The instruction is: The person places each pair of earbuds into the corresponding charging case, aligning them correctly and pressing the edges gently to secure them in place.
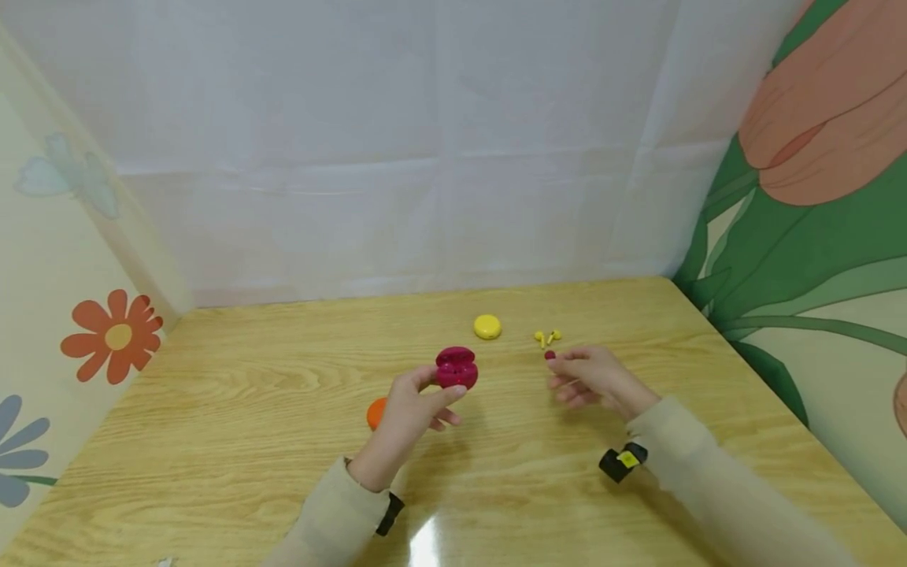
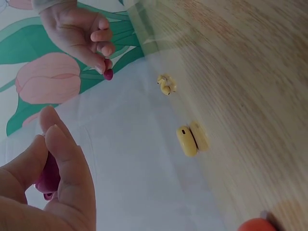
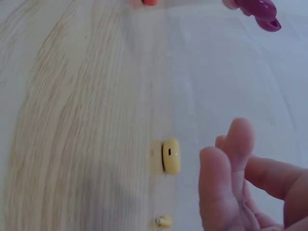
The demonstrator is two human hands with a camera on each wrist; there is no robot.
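Observation:
My left hand (image 1: pixel 414 405) grips a magenta earbud case (image 1: pixel 457 376) above the table, its lid raised toward the back. What sits inside the case is too small to tell. To the right, my right hand (image 1: pixel 598 379) pinches a small magenta earbud (image 1: pixel 549 356) between thumb and fingertips. That earbud (image 2: pixel 109 74) also shows below the right fingers in the left wrist view, clear of the tabletop. In the right wrist view, the fingers of the right hand (image 3: pixel 250 187) hide it, while the magenta case (image 3: pixel 260 10) appears at the top.
On the wooden table (image 1: pixel 234 441) lie a closed yellow case (image 1: pixel 486 327) and a pair of yellow earbuds (image 1: pixel 542 339), beyond the hands. An orange round case (image 1: pixel 375 413) is partly hidden behind the left hand. A white sheet (image 1: pixel 397 157) hangs at the back edge.

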